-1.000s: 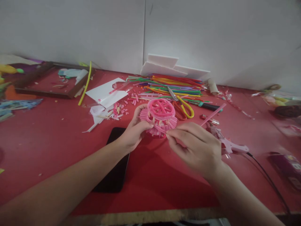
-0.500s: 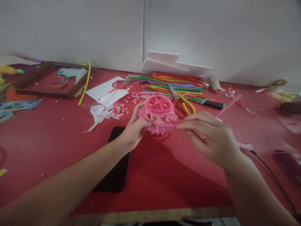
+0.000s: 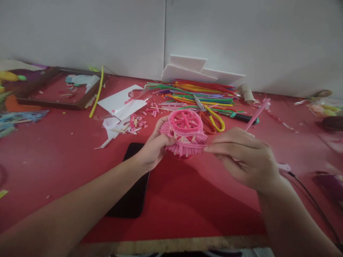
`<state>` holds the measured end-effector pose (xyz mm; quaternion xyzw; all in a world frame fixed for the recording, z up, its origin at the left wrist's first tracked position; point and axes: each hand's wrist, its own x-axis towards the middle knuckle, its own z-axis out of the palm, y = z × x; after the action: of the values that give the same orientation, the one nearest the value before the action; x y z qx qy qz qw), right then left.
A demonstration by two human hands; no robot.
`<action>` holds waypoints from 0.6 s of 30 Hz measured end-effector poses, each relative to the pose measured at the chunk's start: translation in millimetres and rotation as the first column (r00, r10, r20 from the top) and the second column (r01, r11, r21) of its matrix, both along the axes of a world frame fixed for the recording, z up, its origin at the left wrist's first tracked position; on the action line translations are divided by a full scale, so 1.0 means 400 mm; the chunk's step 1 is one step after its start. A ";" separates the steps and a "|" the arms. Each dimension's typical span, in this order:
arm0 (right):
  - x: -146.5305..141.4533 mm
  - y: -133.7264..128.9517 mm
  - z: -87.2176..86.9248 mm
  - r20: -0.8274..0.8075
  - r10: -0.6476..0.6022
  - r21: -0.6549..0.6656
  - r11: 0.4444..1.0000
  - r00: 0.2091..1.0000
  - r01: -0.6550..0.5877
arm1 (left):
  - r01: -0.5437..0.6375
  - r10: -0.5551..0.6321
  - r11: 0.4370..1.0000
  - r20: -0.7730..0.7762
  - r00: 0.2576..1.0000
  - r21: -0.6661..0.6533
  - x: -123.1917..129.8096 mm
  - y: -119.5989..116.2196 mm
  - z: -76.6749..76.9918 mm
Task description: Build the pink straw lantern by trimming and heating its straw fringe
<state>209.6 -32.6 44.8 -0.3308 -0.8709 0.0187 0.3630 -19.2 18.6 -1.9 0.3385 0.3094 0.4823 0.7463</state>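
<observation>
A pink round craft piece (image 3: 187, 123) with a spoked ring on top, short pale posts and a pleated band sits in my left hand (image 3: 154, 148), whose fingers wrap its left side with the thumb in front. Across its front runs a pink strip (image 3: 191, 145), pressed at the left by that thumb. My right hand (image 3: 242, 153) pinches the strip to the right of the piece. The strip's loose end (image 3: 258, 114) sticks out behind the right hand. The back of the piece and my left fingertips are hidden.
Behind the piece lie scissors (image 3: 213, 114) with yellow and orange handles, and a heap of coloured pipe cleaners (image 3: 203, 94). A black phone (image 3: 131, 200) is under my left forearm. White paper (image 3: 122, 103), pink scraps (image 3: 137, 123) and a brown frame (image 3: 50, 104) are leftward; a cable (image 3: 311, 196) runs at right.
The craft piece and my right hand have shifted slightly right and down in view. Both hands keep their hold, and the strip's loose end has swung a little left.
</observation>
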 end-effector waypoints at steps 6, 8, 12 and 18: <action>0.010 0.005 -0.004 -0.012 0.031 -0.039 0.999 0.999 -0.031 | -0.002 0.002 1.000 0.020 1.000 -0.007 0.000 -0.004 0.010; 0.012 0.005 -0.005 -0.021 0.026 -0.048 0.998 0.999 -0.027 | 0.002 -0.002 1.000 0.048 0.999 0.012 0.000 -0.004 0.010; 0.016 0.006 -0.008 -0.013 0.025 -0.025 0.999 1.000 -0.025 | 0.021 -0.021 1.000 0.051 0.998 0.004 -0.001 -0.001 0.002; 0.018 0.011 -0.008 0.030 0.015 0.022 1.000 0.999 -0.016 | 0.025 -0.024 1.000 0.032 0.999 -0.013 0.001 0.001 -0.005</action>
<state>216.8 -28.2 41.4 -0.3202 -0.8790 0.0069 0.3533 -18.8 19.0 -3.7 0.3296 0.2963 0.4765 0.7593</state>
